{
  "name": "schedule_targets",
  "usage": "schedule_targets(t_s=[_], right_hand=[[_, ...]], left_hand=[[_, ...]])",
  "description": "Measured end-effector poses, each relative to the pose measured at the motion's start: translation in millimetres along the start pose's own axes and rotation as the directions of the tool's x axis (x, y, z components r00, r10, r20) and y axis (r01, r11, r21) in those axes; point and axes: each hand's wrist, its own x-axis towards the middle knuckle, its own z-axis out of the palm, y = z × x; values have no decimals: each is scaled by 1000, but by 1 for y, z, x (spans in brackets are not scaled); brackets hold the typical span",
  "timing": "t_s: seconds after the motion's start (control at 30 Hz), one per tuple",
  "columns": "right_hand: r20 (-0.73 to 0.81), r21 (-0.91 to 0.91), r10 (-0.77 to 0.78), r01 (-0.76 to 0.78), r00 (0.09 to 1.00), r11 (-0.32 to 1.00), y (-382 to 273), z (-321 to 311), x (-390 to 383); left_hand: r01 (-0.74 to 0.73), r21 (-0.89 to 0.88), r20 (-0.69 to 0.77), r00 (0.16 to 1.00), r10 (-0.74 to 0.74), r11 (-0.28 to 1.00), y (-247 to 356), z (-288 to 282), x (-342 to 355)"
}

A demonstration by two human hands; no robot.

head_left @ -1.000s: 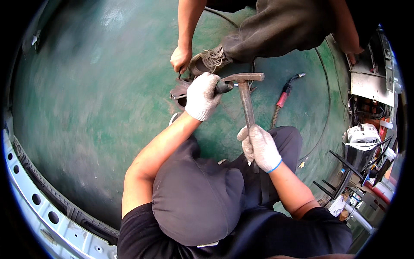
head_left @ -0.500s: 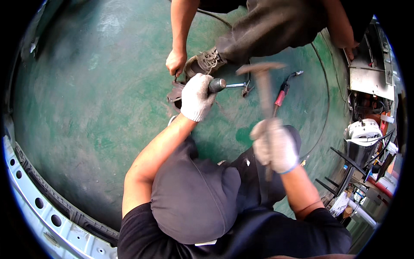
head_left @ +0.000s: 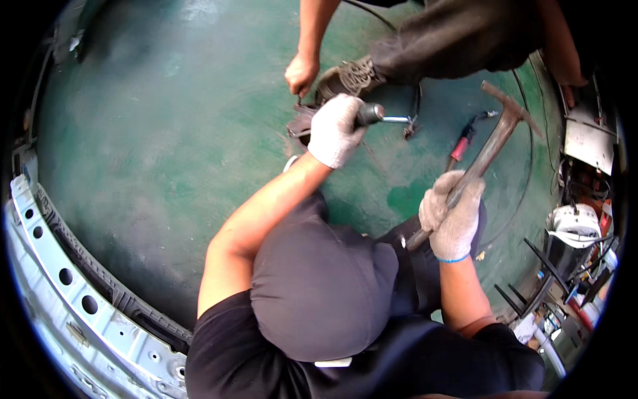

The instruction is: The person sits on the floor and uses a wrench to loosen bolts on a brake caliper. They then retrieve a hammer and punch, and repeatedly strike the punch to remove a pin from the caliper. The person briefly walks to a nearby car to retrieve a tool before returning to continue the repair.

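My left hand [head_left: 337,130], in a white knitted glove, is closed round a dark cylindrical tool [head_left: 369,114] whose blunt round end sticks out to the right. Its other end is hidden by the glove. A dark brown metal piece [head_left: 301,124] lies on the floor just left of that hand. My gloved right hand [head_left: 454,216] grips the shaft of a hammer [head_left: 490,143], thumb side toward me. The hammer slants up to the right, its narrow two-ended head raised clear of the tool. Another person's bare hand [head_left: 302,73] reaches down to the metal piece.
The other person's shoe [head_left: 349,76] stands beside the metal piece. A welding torch with a red grip [head_left: 460,147] and a black cable [head_left: 525,93] lie on the green floor. A pale perforated metal panel [head_left: 50,256] curves along the left. Tools and a white container [head_left: 575,223] crowd the right edge.
The hammer, blurred and nearly upright before, now leans to the right and is sharper. My left hand keeps its hold on the cylindrical tool. The whole scene has shifted rightward in view.
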Motion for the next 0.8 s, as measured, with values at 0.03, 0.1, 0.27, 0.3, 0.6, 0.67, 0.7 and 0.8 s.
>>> schedule_targets(t_s=[0.03,0.1,0.27,0.3,0.6,0.67,0.7,0.8], right_hand=[[-33,-99,66,-69,997,993,9,2,-1],[-52,-378,329,-323,943,868,27,-1,-5],[-134,-278,62,-97,989,956,-58,-20,-15],[-188,-191,-117,80,975,978,-87,-28,-17],[-72,-446,540,-511,839,735,49,1,-25],[-207,-259,344,-390,916,883,47,-7,-21],[-294,-173,253,-312,922,934,41,-4,-18],[-98,-153,153,-167,983,974,-8,-19,6]], left_hand=[[-30,16,-59,998,31,999,1,3,1],[-13,31,-42,999,14,999,1,6,2],[-15,57,-48,999,18,998,-8,1,-2],[-10,49,-52,999,12,999,-8,1,0],[100,95,70,992,-106,991,-22,7,-18],[54,102,87,994,-63,993,-16,9,-31],[21,84,62,998,-26,996,-7,1,-29],[-99,46,18,995,98,994,14,-8,-9]])
